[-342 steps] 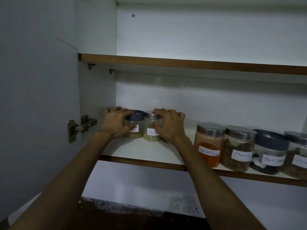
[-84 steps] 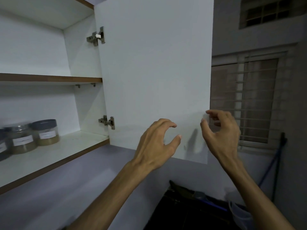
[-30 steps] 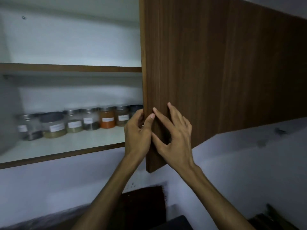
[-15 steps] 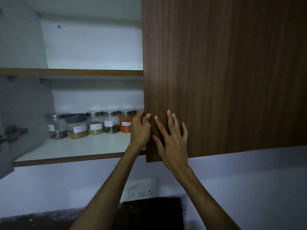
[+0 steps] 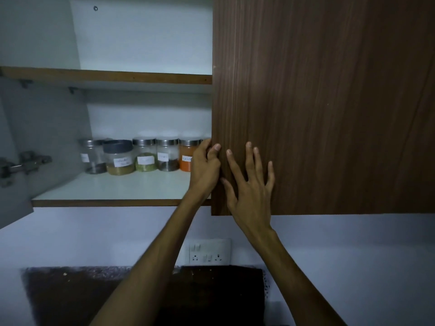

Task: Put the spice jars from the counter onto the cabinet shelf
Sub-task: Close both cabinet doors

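Several labelled spice jars (image 5: 144, 155) stand in a row at the back of the lower cabinet shelf (image 5: 113, 203). The orange-filled jar (image 5: 187, 158) is rightmost and partly hidden behind my left hand. The brown wooden right cabinet door (image 5: 329, 102) is swung nearly flat over the right half of the cabinet. My left hand (image 5: 204, 170) curls its fingers around that door's left edge. My right hand (image 5: 249, 184) lies flat on the door's front, fingers spread.
The left cabinet door (image 5: 14, 147) stands open at the far left, its hinge showing. An upper shelf (image 5: 106, 77) is bare. Below, a white wall carries a socket plate (image 5: 208, 251), above a dark counter (image 5: 94, 295).
The right door has swung further over the cabinet front, hiding the jars on the right. My right hand's fingers have spread wider on the door. The view has shifted left.
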